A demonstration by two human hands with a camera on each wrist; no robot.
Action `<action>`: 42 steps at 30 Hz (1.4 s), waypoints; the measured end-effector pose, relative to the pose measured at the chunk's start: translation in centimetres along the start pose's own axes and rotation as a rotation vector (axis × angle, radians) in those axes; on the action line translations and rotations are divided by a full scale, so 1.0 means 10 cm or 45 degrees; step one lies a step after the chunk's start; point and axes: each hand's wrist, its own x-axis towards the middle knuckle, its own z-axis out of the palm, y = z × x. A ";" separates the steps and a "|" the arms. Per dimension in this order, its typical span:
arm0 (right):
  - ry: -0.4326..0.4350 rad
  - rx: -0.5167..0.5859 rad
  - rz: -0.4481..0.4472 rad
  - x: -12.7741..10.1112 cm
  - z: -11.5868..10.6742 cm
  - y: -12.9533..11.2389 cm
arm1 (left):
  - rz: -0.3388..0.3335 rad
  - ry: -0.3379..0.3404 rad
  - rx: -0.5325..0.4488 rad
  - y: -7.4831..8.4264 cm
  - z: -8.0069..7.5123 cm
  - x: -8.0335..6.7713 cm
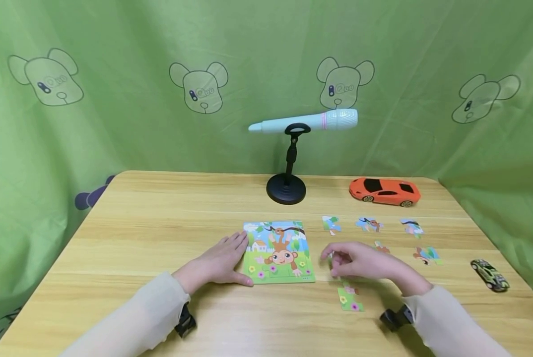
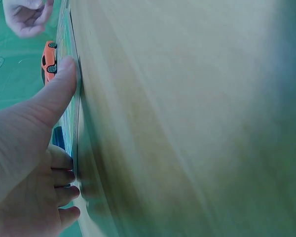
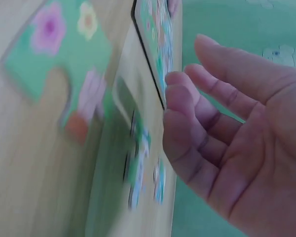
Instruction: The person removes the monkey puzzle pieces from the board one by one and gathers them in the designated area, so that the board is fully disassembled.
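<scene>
Puzzle board [image 1: 279, 253] beneath flat left hand [image 1: 219, 262], apparently.

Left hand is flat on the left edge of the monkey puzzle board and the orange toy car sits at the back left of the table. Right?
Not quite. The left hand does rest flat on the left edge of the monkey puzzle board, but the orange toy car sits at the back right of the table, as the head view shows.

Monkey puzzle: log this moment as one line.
left hand: flat, touching monkey puzzle board edge | right hand: fingers curled, empty, above table | loose green flower piece: near right hand
</scene>
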 end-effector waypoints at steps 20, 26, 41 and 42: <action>0.027 -0.198 -0.037 0.65 0.41 -0.26 | 0.007 0.000 0.002 0.01 0.00 0.00; 0.002 -0.296 -0.028 0.67 0.45 -0.26 | 0.000 0.001 0.007 0.00 0.00 0.01; 0.029 -0.428 -0.065 0.65 0.49 -0.31 | 0.010 0.015 0.021 -0.01 0.01 0.01; 0.032 -0.425 -0.070 0.65 0.49 -0.30 | 0.010 0.014 0.022 -0.01 0.01 0.01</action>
